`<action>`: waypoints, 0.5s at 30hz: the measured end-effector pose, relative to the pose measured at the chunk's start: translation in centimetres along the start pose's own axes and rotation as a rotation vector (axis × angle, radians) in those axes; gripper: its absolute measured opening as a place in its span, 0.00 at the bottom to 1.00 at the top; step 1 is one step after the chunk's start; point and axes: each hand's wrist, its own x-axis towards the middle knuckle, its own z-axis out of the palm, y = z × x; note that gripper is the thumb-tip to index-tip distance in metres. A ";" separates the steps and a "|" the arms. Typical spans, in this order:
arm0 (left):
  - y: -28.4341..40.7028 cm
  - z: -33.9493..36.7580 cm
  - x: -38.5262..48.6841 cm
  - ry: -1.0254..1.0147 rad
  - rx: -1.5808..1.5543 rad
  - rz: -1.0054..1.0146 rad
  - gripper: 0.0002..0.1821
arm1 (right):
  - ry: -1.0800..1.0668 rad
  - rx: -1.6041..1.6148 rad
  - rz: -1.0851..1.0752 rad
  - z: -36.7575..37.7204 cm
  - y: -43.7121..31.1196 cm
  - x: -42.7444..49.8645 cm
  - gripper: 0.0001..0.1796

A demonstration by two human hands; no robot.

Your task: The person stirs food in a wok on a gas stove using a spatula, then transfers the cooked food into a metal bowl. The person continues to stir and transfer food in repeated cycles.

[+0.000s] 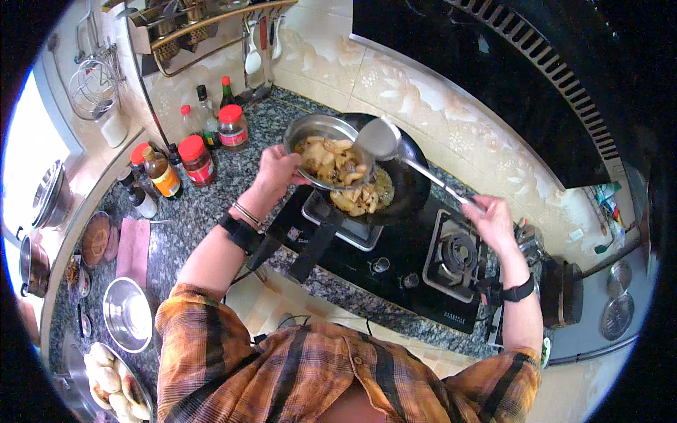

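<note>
My left hand grips the rim of a stainless steel bowl, tilted over a dark wok. Light-brown cooked pieces, apparently meat, fill the bowl. More such pieces lie in the wok below, in bubbling yellowish liquid. In my right hand is the handle of a metal wok spatula. Its broad head is up at the bowl's right rim; whether they touch I cannot tell. The wok stands on the left burner of a black gas hob, its dark handle pointing towards me.
An unused burner is at right. Red-lidded jars and several bottles line the left counter. Nearer are a pink cloth, an empty steel bowl and a dish of pale food pieces. A range hood overhangs the back.
</note>
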 end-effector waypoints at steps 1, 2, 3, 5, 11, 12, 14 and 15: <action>0.1 -0.4 -0.1 -0.035 -0.031 0.059 0.04 | 0.013 0.012 0.055 -0.7 0.0 0.5 0.16; 0.3 -0.8 0.0 0.008 0.007 0.006 0.04 | -0.026 -0.006 0.094 -1.5 0.0 1.1 0.16; 0.6 -1.5 0.0 -0.017 0.037 0.009 0.04 | -0.096 -0.079 0.099 -2.7 0.0 1.7 0.17; 1.1 -2.3 0.0 0.033 0.026 -0.006 0.03 | -0.010 -0.327 -0.048 -4.0 -0.2 2.3 0.18; 2.6 -5.5 -2.1 0.084 0.034 0.051 0.06 | -0.413 -0.700 -0.027 -5.6 -3.4 7.3 0.22; 2.9 -6.1 -2.5 0.093 0.044 0.053 0.06 | -0.513 -0.693 -0.009 -5.6 -3.8 8.1 0.23; 3.4 -7.4 -3.2 0.121 0.040 0.038 0.06 | -0.677 -0.592 -0.041 -5.1 -4.4 8.9 0.25; 3.5 -7.9 -3.6 0.113 0.003 0.066 0.06 | -0.709 -0.570 -0.113 -4.2 -4.6 9.1 0.24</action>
